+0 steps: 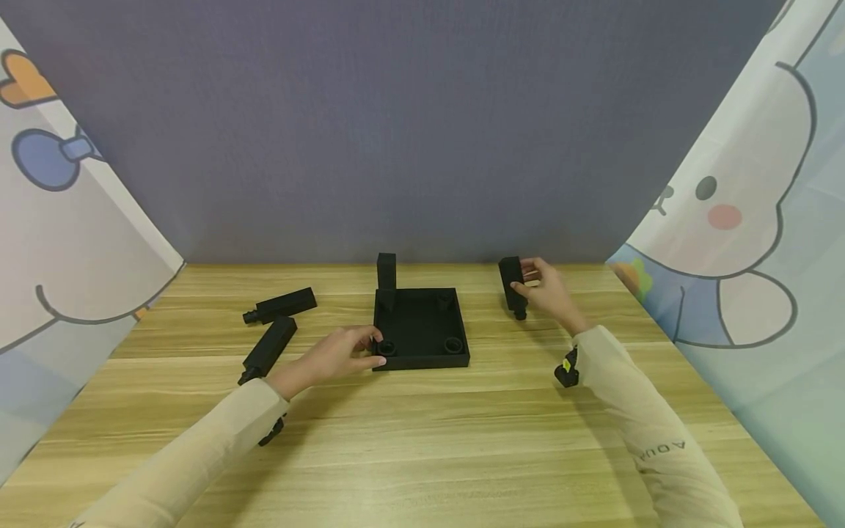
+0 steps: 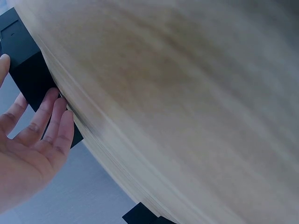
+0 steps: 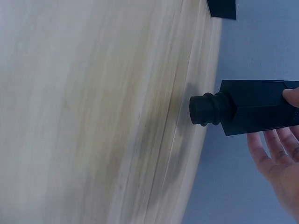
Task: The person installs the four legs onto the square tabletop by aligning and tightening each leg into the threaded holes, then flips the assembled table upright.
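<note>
A black square tray-like base (image 1: 422, 362) with round sockets at its corners lies on the table. One black square leg (image 1: 386, 273) stands upright at its back left corner. My left hand (image 1: 339, 353) holds the base at the front left corner, thumb at the front and fingers along the left side. In the left wrist view, those fingers (image 2: 39, 123) lie against the base's side (image 2: 30, 77). Off to the right, my right hand (image 1: 544, 290) grips another black leg (image 1: 510, 282). Its round ridged end (image 3: 204, 110) points down over the table in the right wrist view.
Two more black legs lie on the wooden table (image 1: 422, 447) at the left: one leg (image 1: 287, 304) farther back, the other leg (image 1: 271, 348) near my left wrist. A grey panel (image 1: 409, 132) rises behind the table, with cartoon-printed sheets (image 1: 739, 183) at both sides.
</note>
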